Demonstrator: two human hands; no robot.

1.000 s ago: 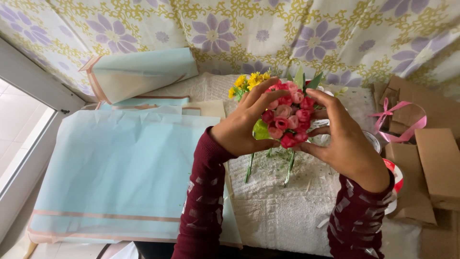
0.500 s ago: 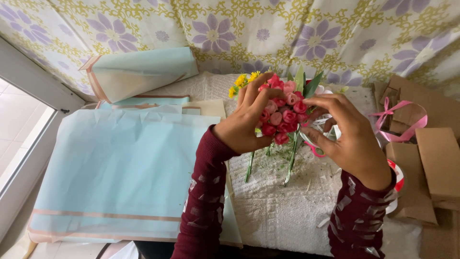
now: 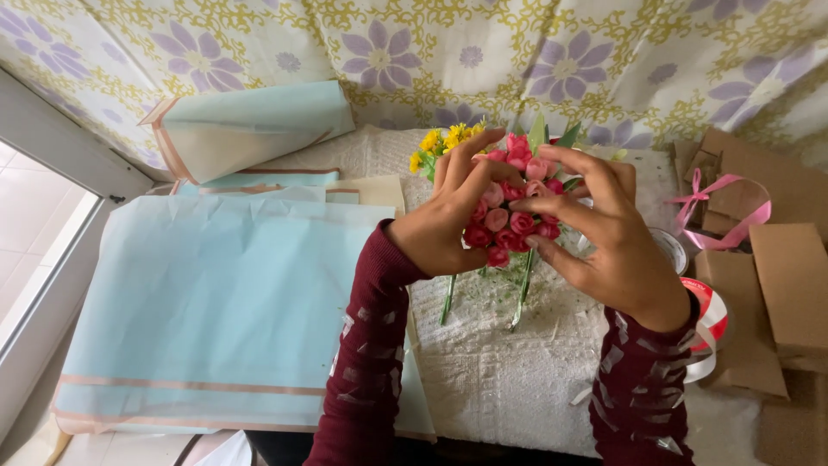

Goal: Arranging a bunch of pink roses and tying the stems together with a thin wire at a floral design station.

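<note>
Pink and red rosebuds [image 3: 509,211] make a tight little bunch held up between both hands above the desk [image 3: 509,380], which is covered with a white textured cloth. Left hand [image 3: 448,220] wraps the bunch from its own side, fingers [image 3: 461,164] curled over the top of the buds and closed on them. Right hand [image 3: 617,237] cups the other side, its fingers [image 3: 573,160] spread and bent, the tips touching the blooms (whether it truly grips or only steadies them cannot be told). Green stems [image 3: 522,298] hang down below the fingers toward the cloth. Just beyond the left fingers, small yellow flowers [image 3: 444,140] and a few green leaves [image 3: 552,134] poke out behind the buds.

Left of the left hand lies a broad sheet of pale blue wrapping paper [image 3: 216,302] with a tan border, and farther off, past it, a folded roll of the same paper [image 3: 250,125]. Right of the right hand sit brown cardboard pieces [image 3: 793,285], a pink ribbon [image 3: 729,211] looped near them, and a red-and-white tape roll [image 3: 711,324] partly hidden under the wrist.
</note>
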